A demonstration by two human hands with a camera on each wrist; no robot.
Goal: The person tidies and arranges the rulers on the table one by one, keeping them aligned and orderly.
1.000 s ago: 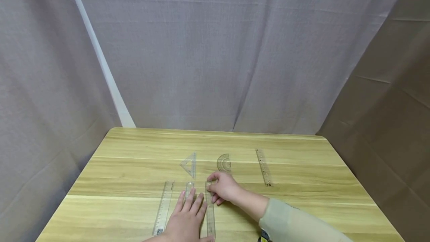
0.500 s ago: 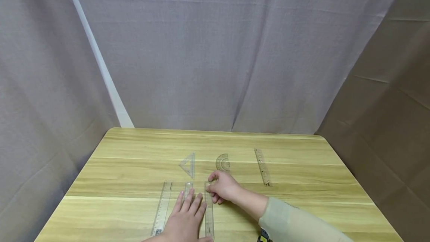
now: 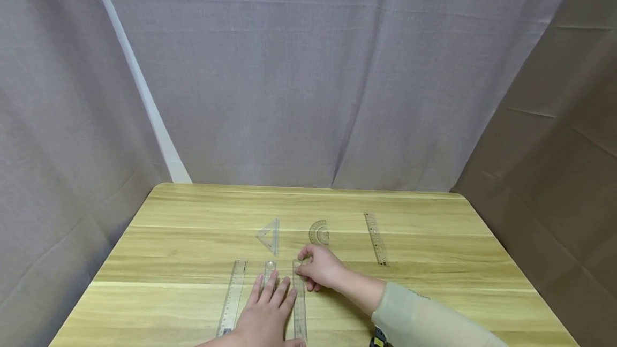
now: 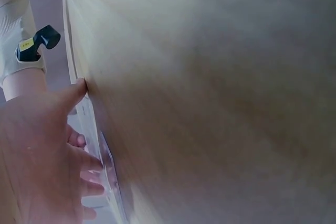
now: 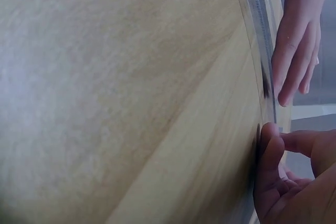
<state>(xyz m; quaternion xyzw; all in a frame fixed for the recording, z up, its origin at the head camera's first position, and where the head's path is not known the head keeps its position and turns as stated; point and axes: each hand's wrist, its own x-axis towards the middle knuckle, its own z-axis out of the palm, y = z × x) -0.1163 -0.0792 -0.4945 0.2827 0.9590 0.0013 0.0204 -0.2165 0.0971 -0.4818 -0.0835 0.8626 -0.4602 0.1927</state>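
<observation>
Down there on the table (image 3: pixel 144 304) lay the clear ruler (image 3: pixel 300 309), likely light, stiff and slick, best held by its edges, the left hand (image 3: pixel 266 316) spread straight-fingered, thumb at its near end, the right hand (image 3: pixel 320 268) seemingly pinching the far end, contact half hidden.

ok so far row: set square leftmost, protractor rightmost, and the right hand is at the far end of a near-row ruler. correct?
One fix: the protractor isn't rightmost; it's in the middle, and a ruler is rightmost, per the head view. Set square leftmost and right hand at the near-row ruler's far end stand.
</observation>
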